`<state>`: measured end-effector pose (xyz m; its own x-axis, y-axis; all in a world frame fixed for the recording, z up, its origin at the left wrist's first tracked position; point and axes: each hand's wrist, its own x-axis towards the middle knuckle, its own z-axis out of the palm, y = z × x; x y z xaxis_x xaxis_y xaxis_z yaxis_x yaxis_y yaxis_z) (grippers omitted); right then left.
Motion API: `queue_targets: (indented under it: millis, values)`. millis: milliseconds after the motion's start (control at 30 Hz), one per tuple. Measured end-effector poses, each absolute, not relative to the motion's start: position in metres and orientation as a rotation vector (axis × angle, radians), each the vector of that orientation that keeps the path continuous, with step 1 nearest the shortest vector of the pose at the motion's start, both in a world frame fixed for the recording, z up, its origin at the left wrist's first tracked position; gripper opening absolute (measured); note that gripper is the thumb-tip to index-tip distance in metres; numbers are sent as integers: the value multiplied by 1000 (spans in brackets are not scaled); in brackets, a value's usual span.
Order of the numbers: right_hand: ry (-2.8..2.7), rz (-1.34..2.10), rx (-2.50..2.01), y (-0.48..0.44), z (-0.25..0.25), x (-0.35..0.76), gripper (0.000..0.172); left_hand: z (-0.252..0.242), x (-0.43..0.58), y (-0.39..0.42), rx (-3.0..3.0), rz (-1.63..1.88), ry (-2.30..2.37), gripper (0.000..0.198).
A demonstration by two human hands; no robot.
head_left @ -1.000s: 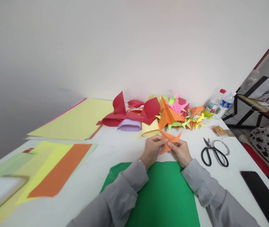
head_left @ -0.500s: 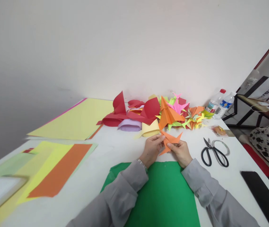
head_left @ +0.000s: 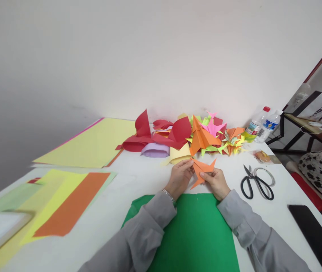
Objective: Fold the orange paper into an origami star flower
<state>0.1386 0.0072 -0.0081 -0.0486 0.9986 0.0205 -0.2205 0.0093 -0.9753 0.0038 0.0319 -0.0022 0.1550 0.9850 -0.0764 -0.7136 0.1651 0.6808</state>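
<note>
Pinching folded orange paper (head_left: 205, 167) from both sides! Right hand (head_left: 216, 184) clamped on it, thumb on top; left hand (head_left: 179, 178) nipping upper-left corner. Paper over bench (head_left: 138, 177), just beyond green sheet (head_left: 194, 234), scissors (head_left: 250, 176) off to right.

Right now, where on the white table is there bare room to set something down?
The widest bare patch of white table lies between the orange sheet and the green sheet. A narrow gap separates the right hand from the scissors. The back is crowded: folded paper shapes pile up, reaching to the bottles.
</note>
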Motion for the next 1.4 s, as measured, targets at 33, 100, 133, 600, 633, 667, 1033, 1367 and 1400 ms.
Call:
queue_targets:
  millis: [33, 100, 133, 600, 633, 667, 1033, 1367, 1400]
  values:
    - [-1089, 1327, -1010, 7, -8, 139, 31, -1, 4, 32, 564, 1304, 579, 13]
    - [-1094, 1316, -1013, 7, -8, 139, 30, 1, 3, 31, 568, 1288, 553, 12]
    - [-1096, 1312, -1012, 7, -8, 139, 30, 3, 3, 31, 573, 1281, 537, 12]
    - [-1102, 1342, -991, 9, -10, 139, 27, 3, 7, 26, 672, 1288, 573, 21]
    - [-1108, 1337, -995, 9, -10, 139, 28, 3, 7, 27, 668, 1302, 587, 19]
    - [-1109, 1337, -997, 8, -10, 139, 28, 2, 7, 27, 661, 1313, 598, 18]
    - [-1162, 1300, -1017, 6, -5, 138, 32, -3, 5, 31, 544, 1324, 638, 21]
    - [-1144, 1282, -1022, 6, -7, 137, 32, 3, 8, 28, 620, 1312, 623, 22]
    - [-1142, 1285, -1022, 6, -7, 138, 31, 3, 9, 27, 652, 1298, 628, 22]
